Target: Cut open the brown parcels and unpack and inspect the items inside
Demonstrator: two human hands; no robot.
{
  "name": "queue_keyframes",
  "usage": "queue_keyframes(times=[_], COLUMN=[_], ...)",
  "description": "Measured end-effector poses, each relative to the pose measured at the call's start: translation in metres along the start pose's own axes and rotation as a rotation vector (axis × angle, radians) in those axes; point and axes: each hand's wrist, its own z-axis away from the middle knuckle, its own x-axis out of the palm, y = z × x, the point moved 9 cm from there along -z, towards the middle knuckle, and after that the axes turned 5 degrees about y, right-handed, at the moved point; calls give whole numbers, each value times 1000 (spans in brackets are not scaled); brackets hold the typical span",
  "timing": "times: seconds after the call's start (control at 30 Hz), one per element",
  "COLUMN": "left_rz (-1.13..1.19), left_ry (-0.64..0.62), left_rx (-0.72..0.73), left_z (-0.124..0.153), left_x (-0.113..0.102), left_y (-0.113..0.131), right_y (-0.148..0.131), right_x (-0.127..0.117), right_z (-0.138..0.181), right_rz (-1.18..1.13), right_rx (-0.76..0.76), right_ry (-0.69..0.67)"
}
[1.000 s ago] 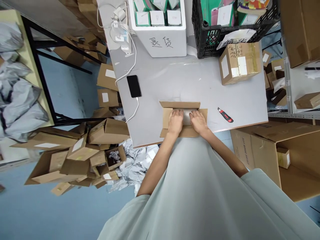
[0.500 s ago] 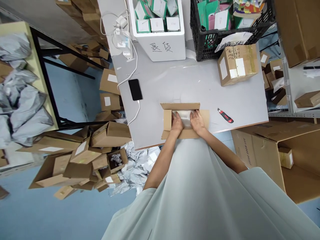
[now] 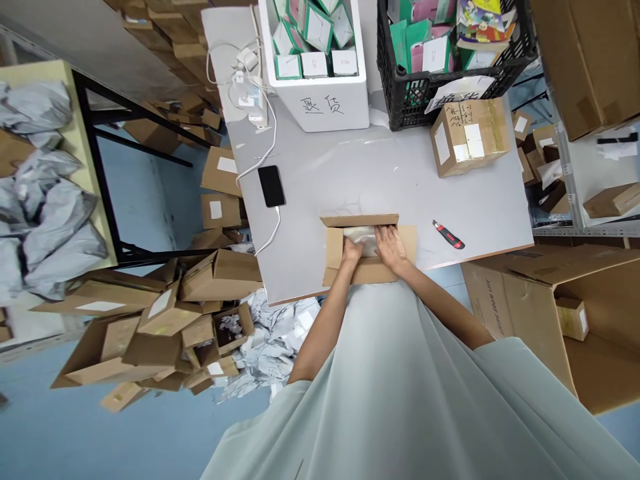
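Note:
An open cardboard box (image 3: 334, 248) lies at the near edge of the grey table (image 3: 380, 173), flaps spread. Inside it is a pale plastic-wrapped packet (image 3: 361, 235). My left hand (image 3: 351, 253) reaches into the box, fingers curled at the packet's left end. My right hand (image 3: 391, 245) rests on the packet's right end with its fingers lying over it. Both hands touch the packet; part of it is hidden under them.
A red box cutter (image 3: 449, 235) lies right of the box. A black phone (image 3: 271, 185) on a white cable sits to the left. A taped carton (image 3: 469, 135), white foam bin (image 3: 323, 73) and black crate (image 3: 450, 47) stand at the back. Cardboard boxes (image 3: 165, 320) litter the floor.
Both hands have drawn closer together and deeper into the box onto the packet. The left fingers went from flat to curled.

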Motion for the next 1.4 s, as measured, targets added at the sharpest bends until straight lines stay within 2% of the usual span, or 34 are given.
queue_keyframes(times=[0.1,0.27,0.47,0.6,0.7,0.8,0.97,1.03,1.1,1.23,1.27,1.4], left_rz=[-32,-213,-270,-211,-143,-55,87,221,409,767,821,924], left_ry=[25,-29,-49,-54,-32,46,321,409,368,12,-41,-17], left_rx=[-30,146,223,297,340,372,359,357,319,142,105,36], left_z=[12,43,73,94,110,125,145,146,140,127,127,131], left_x=[-24,-56,-67,-75,-91,-118,-176,-191,-190,-151,-143,-141], left_y=[-5,3,8,17,29,48,77,83,84,81,80,75], right_y=[4,9,6,5,1,-3,0,6,14,12,10,-1], right_x=[-2,0,-2,-9,-26,-51,-114,-136,-147,-149,-149,-148], right_z=[1,2,0,0,9,27,66,77,83,85,85,81], right_rz=[8,-2,18,-40,-109,-163,-502,-687,-895,-1279,-1325,-1373], right_rx=[-8,-23,-24,-68,-114,-155,-121,-48,78,260,278,324], right_ry=[45,95,106,-15,-43,-11,237,345,397,336,322,308])
